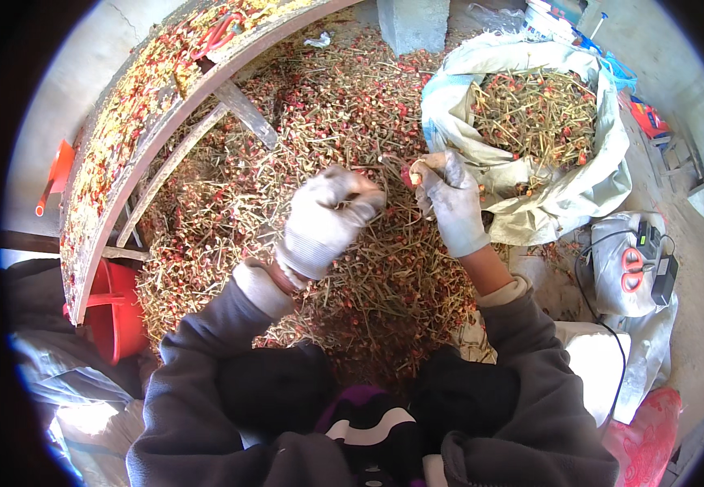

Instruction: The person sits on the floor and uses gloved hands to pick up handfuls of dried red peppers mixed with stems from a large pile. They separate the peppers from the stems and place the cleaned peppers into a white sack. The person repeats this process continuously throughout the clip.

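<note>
Both my hands wear whitish knit work gloves with some fingertips bare. My right hand [457,204] pinches a small reddish plant piece [408,175] with a stem, just left of the open woven sack. My left hand [332,218] is curled, thumb and fingers close together, a short gap to the left of that piece; whether it holds anything is hidden by the fingers. Beneath both hands spreads a wide heap of dried plant stalks [327,122] mixed with small red and pale bits.
The white woven sack [611,161], its rim rolled down, holds similar stalks. A wooden table edge [163,131] curves along the left, with yellow and red bits on top. Red-handled scissors [632,269] and a cabled black device [664,280] lie right. A red bucket [122,329] stands left.
</note>
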The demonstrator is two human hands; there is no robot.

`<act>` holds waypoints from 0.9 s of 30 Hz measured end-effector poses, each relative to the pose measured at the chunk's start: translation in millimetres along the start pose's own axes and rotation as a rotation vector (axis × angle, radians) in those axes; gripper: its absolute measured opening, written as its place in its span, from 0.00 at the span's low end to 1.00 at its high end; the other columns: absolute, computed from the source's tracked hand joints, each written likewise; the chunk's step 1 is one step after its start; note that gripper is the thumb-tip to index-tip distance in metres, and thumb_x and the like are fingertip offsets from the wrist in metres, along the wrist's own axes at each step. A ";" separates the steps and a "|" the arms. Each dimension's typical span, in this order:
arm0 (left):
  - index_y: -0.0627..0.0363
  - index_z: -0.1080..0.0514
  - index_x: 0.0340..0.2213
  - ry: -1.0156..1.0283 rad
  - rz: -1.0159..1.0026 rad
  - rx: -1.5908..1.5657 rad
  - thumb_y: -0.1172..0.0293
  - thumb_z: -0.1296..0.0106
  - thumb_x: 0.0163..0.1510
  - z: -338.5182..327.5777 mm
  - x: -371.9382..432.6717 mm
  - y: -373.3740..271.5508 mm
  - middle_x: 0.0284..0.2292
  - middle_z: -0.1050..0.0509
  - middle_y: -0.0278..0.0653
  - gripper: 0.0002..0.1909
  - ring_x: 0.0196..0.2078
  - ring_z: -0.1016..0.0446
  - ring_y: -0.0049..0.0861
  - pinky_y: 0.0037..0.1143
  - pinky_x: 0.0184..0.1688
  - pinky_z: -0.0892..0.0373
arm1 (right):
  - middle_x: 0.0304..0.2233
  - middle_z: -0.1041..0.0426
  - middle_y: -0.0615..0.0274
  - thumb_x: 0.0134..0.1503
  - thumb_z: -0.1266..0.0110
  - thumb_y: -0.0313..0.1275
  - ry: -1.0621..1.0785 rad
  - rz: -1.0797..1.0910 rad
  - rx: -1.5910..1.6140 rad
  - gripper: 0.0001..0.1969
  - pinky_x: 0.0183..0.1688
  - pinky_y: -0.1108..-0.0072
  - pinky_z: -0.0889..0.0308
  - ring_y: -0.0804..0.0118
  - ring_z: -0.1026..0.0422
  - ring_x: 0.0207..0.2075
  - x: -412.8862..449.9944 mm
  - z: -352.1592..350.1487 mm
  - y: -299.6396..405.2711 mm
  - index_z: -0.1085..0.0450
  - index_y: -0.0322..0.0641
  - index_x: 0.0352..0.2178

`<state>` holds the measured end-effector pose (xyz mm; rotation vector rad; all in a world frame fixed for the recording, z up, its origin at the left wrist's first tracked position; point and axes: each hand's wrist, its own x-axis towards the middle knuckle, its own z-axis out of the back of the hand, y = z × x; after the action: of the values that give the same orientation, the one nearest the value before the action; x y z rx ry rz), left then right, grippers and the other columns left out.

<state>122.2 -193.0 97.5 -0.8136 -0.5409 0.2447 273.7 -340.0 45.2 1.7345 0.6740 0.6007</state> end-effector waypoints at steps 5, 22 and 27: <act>0.61 0.22 0.41 -0.053 0.142 -0.338 0.79 0.41 0.56 -22.2 -5.1 1.5 0.37 0.21 0.37 0.09 0.39 0.25 0.22 0.23 0.45 0.29 | 0.31 0.27 0.70 0.67 0.48 0.28 0.093 0.088 0.003 0.05 0.29 0.86 0.32 0.82 0.30 0.26 -4.5 -15.1 2.9 0.31 0.38 0.41; 0.65 0.21 0.38 0.001 0.561 -0.597 0.76 0.37 0.56 -15.2 -19.9 26.6 0.28 0.22 0.32 0.08 0.29 0.28 0.14 0.19 0.33 0.30 | 0.38 0.22 0.58 0.57 0.35 0.37 0.133 0.307 -0.627 0.17 0.43 0.74 0.28 0.65 0.23 0.38 0.3 -10.1 3.5 0.26 0.36 0.41; 0.64 0.20 0.36 0.058 0.410 -0.294 0.72 0.33 0.52 -30.7 -39.7 38.3 0.28 0.20 0.37 0.11 0.29 0.26 0.15 0.20 0.35 0.27 | 0.32 0.26 0.56 0.55 0.38 0.35 0.175 0.615 -0.956 0.11 0.36 0.64 0.33 0.51 0.29 0.34 -15.5 -35.0 -14.6 0.27 0.39 0.33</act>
<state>105.5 -202.7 37.3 -1.2136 -0.3547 0.5242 236.5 -324.2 38.8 0.9487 -0.0957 1.2604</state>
